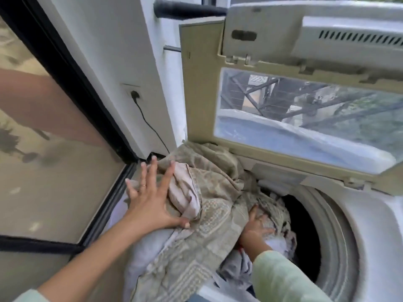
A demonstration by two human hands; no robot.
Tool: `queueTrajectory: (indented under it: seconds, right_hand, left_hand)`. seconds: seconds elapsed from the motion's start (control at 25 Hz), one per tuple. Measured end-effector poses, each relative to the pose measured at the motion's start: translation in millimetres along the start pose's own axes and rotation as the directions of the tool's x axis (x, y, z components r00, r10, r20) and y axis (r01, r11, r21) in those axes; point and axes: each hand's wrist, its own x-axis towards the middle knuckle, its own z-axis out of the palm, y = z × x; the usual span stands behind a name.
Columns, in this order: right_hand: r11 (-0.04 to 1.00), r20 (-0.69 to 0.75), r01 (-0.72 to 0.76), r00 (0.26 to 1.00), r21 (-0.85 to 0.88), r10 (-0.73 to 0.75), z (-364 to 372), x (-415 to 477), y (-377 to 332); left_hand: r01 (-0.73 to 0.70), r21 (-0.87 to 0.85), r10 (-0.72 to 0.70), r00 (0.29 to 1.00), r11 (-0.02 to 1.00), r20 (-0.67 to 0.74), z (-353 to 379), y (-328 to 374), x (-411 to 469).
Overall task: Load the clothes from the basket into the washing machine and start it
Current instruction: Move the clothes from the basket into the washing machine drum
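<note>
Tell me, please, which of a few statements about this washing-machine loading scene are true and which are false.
1. The washing machine lid stands open. True.
2. The left hand rests with spread fingers on the heap of clothes. True.
3. The right hand holds a detergent bottle. False: it presses cloth at the mouth of the drum.
4. Nothing is plugged into the wall. False: a black plug sits in the wall socket.
</note>
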Motion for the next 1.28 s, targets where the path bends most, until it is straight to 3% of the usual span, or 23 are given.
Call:
queueTrajectory:
  seconds: [0.2, 0.28, 0.36, 0.52, 0.72, 0.84, 0.92, 0.96, 1.04, 1.12, 1.2, 1.28]
  right_hand:
    - [0.997, 0.019, 0.012, 1.000, 0.079, -0.014, 22.7, 39.1, 18.3]
    - [0.998, 0.036, 0.030, 0.999, 0.054, -0.032, 16.7, 35.5, 32.4]
    - [0.998, 0.090, 0.061, 0.994, 0.026, -0.064, 1.8, 21.7, 42.8]
    - [0.981, 0.069, 0.179, 0.981, 0.071, -0.184, -24.2, -7.7, 69.8]
    - [0.931, 0.157, 0.259, 0.940, 0.256, -0.304, -50.9, -70.2, 112.8]
    - [0.895, -0.040, 0.275, 0.959, 0.352, -0.279, -62.4, -120.5, 128.3]
    - [0.943, -0.152, 0.242, 0.966, 0.228, -0.211, -68.4, -148.9, 146.8]
    - [0.967, -0.207, 0.170, 0.970, 0.190, -0.130, -68.8, -160.2, 162.2]
    - [0.963, -0.307, 0.112, 0.951, 0.244, -0.033, -68.2, -177.7, 186.9]
    - [0.910, -0.383, 0.102, 0.921, 0.402, 0.066, -68.7, -197.8, 207.1]
    - [0.862, -0.443, 0.140, 0.890, 0.486, 0.105, -63.5, -207.2, 214.9]
    - [0.865, -0.492, 0.210, 0.869, 0.456, 0.048, -57.7, -210.1, 208.7]
  left_hand:
    - [-0.105, -0.208, 0.126, 0.988, 0.973, 0.089, 18.8, -4.4, 41.0]
    - [-0.143, -0.147, 0.147, 0.989, 0.979, 0.016, 31.5, -4.5, 39.1]
    - [-0.207, -0.085, 0.192, 0.968, 0.975, -0.158, 41.7, -1.4, 28.0]
    - [-0.359, 0.042, 0.344, 0.845, 0.932, -0.409, 48.6, 14.0, 15.9]
    - [-0.582, -0.082, 0.465, 0.720, 0.809, -0.515, 47.1, 86.8, 1.1]
    - [-0.746, -0.109, 0.607, 0.609, 0.657, -0.511, 59.9, 147.2, -12.0]
    - [-0.822, -0.172, 0.672, 0.549, 0.543, -0.497, 67.4, 180.9, -20.7]
    - [-0.833, -0.208, 0.692, 0.544, 0.512, -0.475, 69.7, 196.6, -22.3]
    - [-0.757, -0.283, 0.677, 0.653, 0.589, -0.339, 76.8, 218.4, -14.5]
    - [-0.622, -0.212, 0.639, 0.769, 0.753, 0.013, 100.9, 221.7, 5.8]
    - [-0.596, 0.001, 0.558, 0.753, 0.803, 0.348, 134.1, 202.5, 23.1]
    - [-0.561, 0.042, 0.467, 0.727, 0.827, 0.504, 155.6, 175.0, 32.9]
